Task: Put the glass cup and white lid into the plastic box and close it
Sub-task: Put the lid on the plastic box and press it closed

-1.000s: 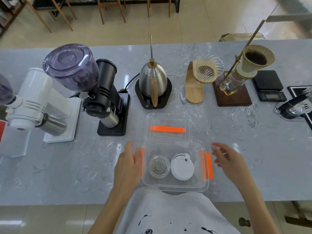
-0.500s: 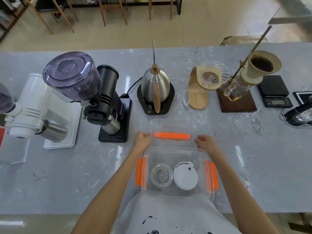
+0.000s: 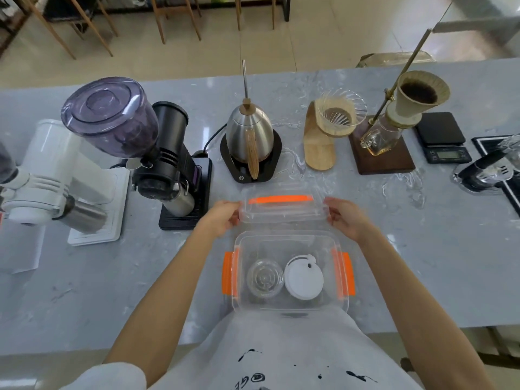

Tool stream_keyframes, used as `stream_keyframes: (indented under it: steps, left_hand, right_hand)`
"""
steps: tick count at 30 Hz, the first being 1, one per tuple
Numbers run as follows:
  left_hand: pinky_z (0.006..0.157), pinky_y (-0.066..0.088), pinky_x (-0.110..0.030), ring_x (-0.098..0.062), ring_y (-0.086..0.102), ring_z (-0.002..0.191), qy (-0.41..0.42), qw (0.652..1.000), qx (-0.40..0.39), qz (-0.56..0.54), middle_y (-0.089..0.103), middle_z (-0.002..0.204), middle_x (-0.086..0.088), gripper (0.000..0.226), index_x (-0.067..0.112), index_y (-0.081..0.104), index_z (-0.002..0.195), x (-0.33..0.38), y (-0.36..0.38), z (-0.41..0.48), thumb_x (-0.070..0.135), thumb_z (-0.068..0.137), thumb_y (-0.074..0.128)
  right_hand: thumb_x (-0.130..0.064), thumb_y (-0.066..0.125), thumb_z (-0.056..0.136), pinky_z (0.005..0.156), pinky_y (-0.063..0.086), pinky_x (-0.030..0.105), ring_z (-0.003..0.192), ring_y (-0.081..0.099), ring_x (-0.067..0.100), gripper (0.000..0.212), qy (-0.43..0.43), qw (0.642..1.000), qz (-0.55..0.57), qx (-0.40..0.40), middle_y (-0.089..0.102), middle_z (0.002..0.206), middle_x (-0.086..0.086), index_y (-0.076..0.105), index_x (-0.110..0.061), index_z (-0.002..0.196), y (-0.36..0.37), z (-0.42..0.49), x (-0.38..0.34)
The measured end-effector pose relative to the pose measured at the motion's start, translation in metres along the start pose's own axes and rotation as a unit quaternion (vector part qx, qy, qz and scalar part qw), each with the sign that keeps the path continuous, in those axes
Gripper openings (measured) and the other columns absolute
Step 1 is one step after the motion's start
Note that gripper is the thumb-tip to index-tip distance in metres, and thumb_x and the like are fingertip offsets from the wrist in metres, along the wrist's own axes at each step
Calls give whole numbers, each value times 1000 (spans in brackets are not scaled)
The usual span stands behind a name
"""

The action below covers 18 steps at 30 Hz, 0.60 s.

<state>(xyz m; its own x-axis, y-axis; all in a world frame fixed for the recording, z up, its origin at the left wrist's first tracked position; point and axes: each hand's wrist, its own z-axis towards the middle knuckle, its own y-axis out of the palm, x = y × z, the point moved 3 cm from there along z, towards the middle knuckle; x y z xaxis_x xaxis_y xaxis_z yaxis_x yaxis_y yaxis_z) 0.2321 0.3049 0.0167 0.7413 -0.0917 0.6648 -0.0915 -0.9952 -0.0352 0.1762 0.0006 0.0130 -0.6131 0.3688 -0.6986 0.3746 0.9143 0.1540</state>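
A clear plastic box [image 3: 289, 306] with orange side clips stands at the near edge of the grey table, open at the top. Inside it the glass cup [image 3: 265, 278] sits on the left and the white lid [image 3: 303, 278] lies on the right, side by side. Just behind the box is its clear cover [image 3: 281, 211] with an orange strip, lifted slightly off the table. My left hand [image 3: 222, 218] grips the cover's left edge. On the opposite edge my right hand [image 3: 346, 218] holds it.
Behind the cover stands a steel kettle [image 3: 250, 136] on a black base. A black grinder [image 3: 166, 153] and a white grinder [image 3: 56, 175] are at the left. A wooden dripper stand [image 3: 320, 147], a pour-over stand [image 3: 385, 153] and a black scale [image 3: 441, 137] are at the right.
Both hands moved from beside the box to the cover behind it, took hold of its two ends and raised it a little.
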Motion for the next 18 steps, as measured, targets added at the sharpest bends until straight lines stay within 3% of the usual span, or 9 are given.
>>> stream_keyframes:
  steps: [3,6,10,14,16,18]
  left_hand:
    - [35,45,-13,-5,57,36,-25,992,-45,-112,62,49,-3,15,4,60,86,11,2,-16,6,99,54]
    - [37,49,-14,-8,57,39,-33,984,-67,-161,63,51,-4,13,4,62,86,23,2,-30,7,98,57]
    - [40,50,-18,-10,57,47,8,998,-69,-1,64,64,-3,16,2,63,93,33,-5,-48,18,94,65]
    - [44,47,-20,-10,55,46,46,995,-58,73,61,65,-4,16,5,60,94,34,-6,-66,21,98,60]
    - [49,49,-24,-14,57,51,81,991,-55,86,61,68,-7,10,7,55,98,37,-8,-78,17,99,56]
    - [53,53,-28,-14,61,54,125,986,-41,100,63,69,-6,8,11,52,105,33,-14,-95,15,99,55]
  right_hand:
    - [-3,57,92,42,46,12,43,57,3,11,4,998,70,-5,51,74,7,59,-7,82,0,-7,-16]
    - [-4,57,93,44,48,11,48,56,6,11,23,993,116,-30,56,79,10,60,-4,83,1,-19,-33]
    - [-4,57,93,42,47,10,40,51,4,11,15,992,114,-50,59,65,5,61,-4,82,1,-39,-45]
    - [-5,56,93,44,47,10,47,55,4,9,23,993,87,-78,58,77,6,62,-5,86,2,-55,-38]
    - [-5,56,91,47,48,12,53,54,5,9,10,993,60,-98,54,81,5,63,-5,97,3,-68,-37]
    - [-1,56,88,53,51,18,59,54,10,32,-34,994,0,-104,56,85,7,62,-8,119,-1,-85,-34]
